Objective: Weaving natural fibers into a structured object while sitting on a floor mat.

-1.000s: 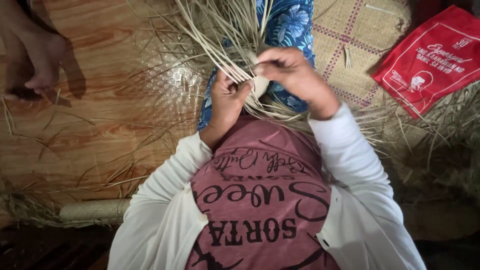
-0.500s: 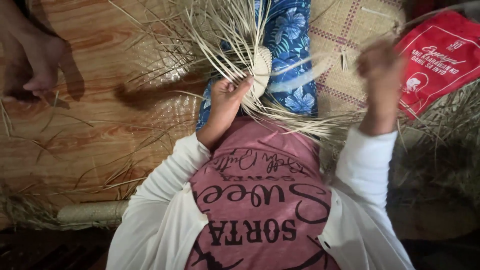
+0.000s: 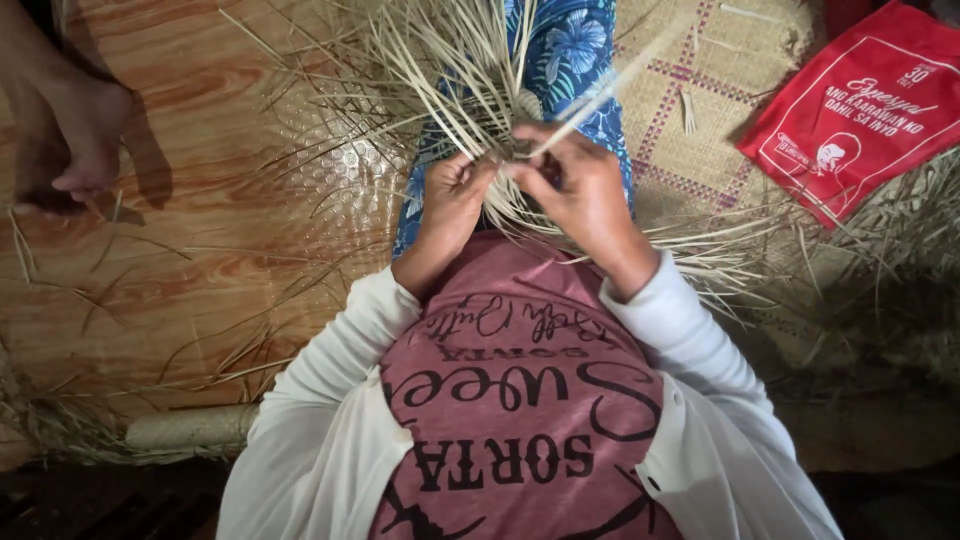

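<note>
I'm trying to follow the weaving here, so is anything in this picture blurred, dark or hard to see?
Head view: the pale strip rising from the right hand is smeared by motion; the left hand and the straw strands look sharper; the wooden floor shows a soft sheen; the bottom edge and right-hand corner sink into deep shadow, hiding detail there.

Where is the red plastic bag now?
In the head view, the red plastic bag lies at upper right, on the woven mat, beyond the right hand.
</note>
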